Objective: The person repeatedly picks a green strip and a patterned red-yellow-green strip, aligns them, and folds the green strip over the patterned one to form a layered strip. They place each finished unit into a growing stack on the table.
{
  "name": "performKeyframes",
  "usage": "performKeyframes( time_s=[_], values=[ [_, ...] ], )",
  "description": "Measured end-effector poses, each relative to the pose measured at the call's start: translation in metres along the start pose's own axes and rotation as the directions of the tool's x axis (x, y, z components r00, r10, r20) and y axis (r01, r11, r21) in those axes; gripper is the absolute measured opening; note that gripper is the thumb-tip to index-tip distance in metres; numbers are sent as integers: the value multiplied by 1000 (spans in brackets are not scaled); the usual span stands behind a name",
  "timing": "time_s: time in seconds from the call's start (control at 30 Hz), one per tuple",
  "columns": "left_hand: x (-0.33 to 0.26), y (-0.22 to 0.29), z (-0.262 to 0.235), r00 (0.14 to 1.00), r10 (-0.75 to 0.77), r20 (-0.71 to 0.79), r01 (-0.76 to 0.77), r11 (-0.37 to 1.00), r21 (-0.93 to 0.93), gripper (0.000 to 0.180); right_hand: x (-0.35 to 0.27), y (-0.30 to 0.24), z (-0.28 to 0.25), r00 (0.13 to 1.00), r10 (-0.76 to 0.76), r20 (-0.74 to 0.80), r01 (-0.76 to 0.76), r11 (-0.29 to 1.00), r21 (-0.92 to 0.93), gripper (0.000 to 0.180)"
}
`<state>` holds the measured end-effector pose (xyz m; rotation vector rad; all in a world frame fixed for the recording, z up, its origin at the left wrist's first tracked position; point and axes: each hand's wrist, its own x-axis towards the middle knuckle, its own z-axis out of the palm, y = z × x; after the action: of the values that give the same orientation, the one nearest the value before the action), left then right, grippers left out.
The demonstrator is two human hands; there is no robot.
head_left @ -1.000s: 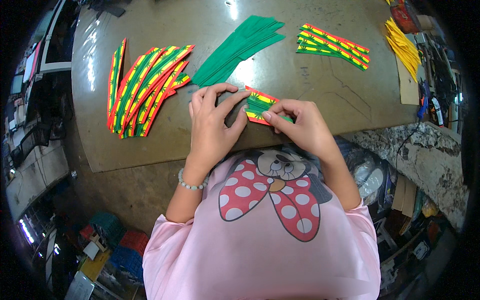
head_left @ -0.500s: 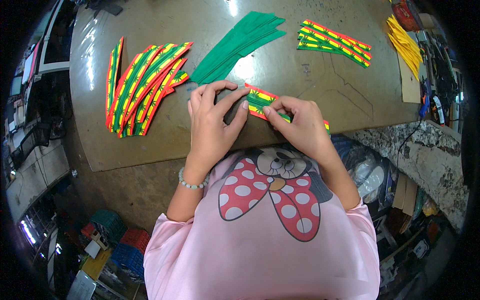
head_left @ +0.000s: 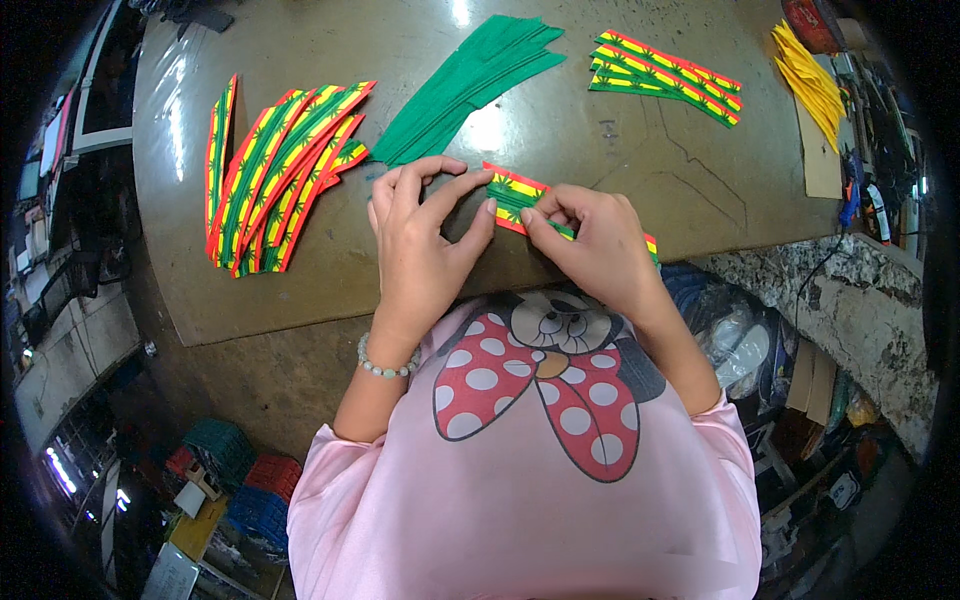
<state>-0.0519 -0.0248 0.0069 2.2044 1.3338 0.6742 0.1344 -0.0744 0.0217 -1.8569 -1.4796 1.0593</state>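
Note:
A red, yellow and green leaf-patterned fabric strip (head_left: 512,190) lies on the table between my hands. A plainer green band (head_left: 516,196) runs along its middle; whether it is a separate piece I cannot tell. The thumb and forefinger tips of my left hand (head_left: 425,225) touch the strip's left end, with a gap between them and the fingers arched apart. My right hand (head_left: 592,240) is closed in a pinch on the strip's near edge. It covers much of the strip, whose far right end shows past the wrist.
A fanned pile of patterned strips (head_left: 285,180) lies at left, green fabric strips (head_left: 470,90) beyond my hands, and several patterned strips (head_left: 665,80) at far right. Yellow strips (head_left: 805,85) rest on cardboard (head_left: 820,165) by the table's right edge. Crates (head_left: 265,490) stand below left.
The whole view has shifted slightly. Both hands keep nearly the same pose at the strip.

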Motion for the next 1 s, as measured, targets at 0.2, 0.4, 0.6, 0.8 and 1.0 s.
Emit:
performKeyframes(
  time_s=[0.2,0.4,0.6,0.8,1.0],
  values=[
    [-4,7,7,998,8,-64,-4,998,58,30,0,0,3,1000,-9,-22,8,1000,-24,22],
    [-19,-2,0,927,373,47,-375,926,45,41,1,2,7,994,-56,-89,54,998,-29,22],
    [-25,-6,-9,900,400,174,-433,868,244,49,-10,-2,4,991,-93,-97,89,995,-48,23],
    [-23,-3,-7,896,403,186,-442,850,286,50,-31,3,-10,990,0,-138,-10,997,-70,27],
    [-22,-3,-5,902,390,187,-430,857,286,51,-30,13,-7,989,10,-146,-23,996,-87,27]
  ],
)
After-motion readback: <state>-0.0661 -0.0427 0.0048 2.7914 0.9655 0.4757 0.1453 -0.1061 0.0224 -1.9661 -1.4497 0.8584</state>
